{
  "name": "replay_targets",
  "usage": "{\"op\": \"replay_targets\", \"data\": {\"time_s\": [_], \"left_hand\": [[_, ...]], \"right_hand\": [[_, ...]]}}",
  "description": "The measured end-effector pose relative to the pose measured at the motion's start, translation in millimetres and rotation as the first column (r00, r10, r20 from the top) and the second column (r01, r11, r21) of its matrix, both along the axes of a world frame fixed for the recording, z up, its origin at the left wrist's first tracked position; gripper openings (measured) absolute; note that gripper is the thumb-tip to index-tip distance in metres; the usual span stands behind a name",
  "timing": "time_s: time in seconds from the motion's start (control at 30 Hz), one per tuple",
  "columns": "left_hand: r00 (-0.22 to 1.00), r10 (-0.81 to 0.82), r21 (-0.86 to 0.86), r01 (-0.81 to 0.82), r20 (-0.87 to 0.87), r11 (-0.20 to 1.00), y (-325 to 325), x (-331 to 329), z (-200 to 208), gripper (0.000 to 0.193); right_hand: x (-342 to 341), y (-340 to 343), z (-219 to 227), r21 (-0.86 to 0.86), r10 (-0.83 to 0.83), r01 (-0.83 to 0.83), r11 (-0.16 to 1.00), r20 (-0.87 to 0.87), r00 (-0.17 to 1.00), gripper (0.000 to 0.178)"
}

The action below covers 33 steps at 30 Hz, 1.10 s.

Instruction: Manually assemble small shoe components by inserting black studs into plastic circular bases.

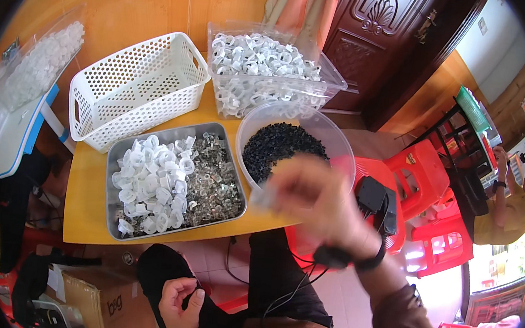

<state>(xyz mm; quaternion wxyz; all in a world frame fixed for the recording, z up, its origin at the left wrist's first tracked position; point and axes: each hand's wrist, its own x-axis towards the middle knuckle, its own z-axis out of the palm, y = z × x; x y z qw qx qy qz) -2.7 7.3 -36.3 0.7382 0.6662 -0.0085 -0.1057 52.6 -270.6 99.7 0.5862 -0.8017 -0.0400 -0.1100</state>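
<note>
My right hand (316, 197), blurred by motion, is over the near edge of the round clear tub (351, 148). Its fingertips pinch a small translucent plastic piece (264, 197), also smeared. Inside the tub lies a heap of small black pieces (277, 143). Left of it, a grey metal tray (232, 215) holds white translucent plastic ring-like parts (154, 176) on one side and small clear-and-brown bits (216, 185) on the other. My left hand (182, 308) rests near my lap, fingers loosely curled, thumb apart, with nothing visible in it.
Behind the tray stands a white perforated basket (136, 98). A clear bin (270, 79) full of white parts is at the back. Red stools (416, 175) stand right, black devices (376, 197) on one. A cardboard box (106, 307) sits lower left. Another person (511, 207) is far right.
</note>
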Motion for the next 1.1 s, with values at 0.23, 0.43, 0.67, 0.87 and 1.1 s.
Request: {"op": "replay_targets", "data": {"time_s": [0.23, 0.43, 0.67, 0.87, 1.1], "left_hand": [[0.989, -0.069, -0.095, 0.057, -0.13, 0.994, -6.2, -3.5, 15.4, 0.017], [0.994, -0.018, -0.123, 0.004, -0.111, 0.992, -1.8, -2.0, 16.4, 0.014], [0.993, -0.038, -0.131, 0.023, -0.115, 0.991, -4.8, -7.0, 24.8, 0.013], [0.987, -0.097, -0.212, 0.069, -0.127, 0.975, -2.5, -11.4, 21.0, 0.012], [0.987, -0.048, -0.193, 0.018, -0.154, 0.981, 10.1, -12.8, 16.6, 0.012]], "right_hand": [[57.2, -37.8, 47.4, 0.106, -0.253, 0.23, 0.967, 0.414, 0.874, 0.036], [5.1, 16.2, -2.7, -0.398, 0.094, -0.034, 0.917, 0.13, 0.987, 0.021], [21.6, 44.6, -27.3, -0.779, 0.221, 0.186, 0.599, 0.384, 0.897, 0.017], [71.3, 84.8, -58.0, -0.849, 0.243, 0.145, 0.508, 0.303, 0.922, 0.013], [90.6, 77.1, -72.8, -0.871, 0.224, 0.095, 0.482, 0.228, 0.948, 0.018]]}}
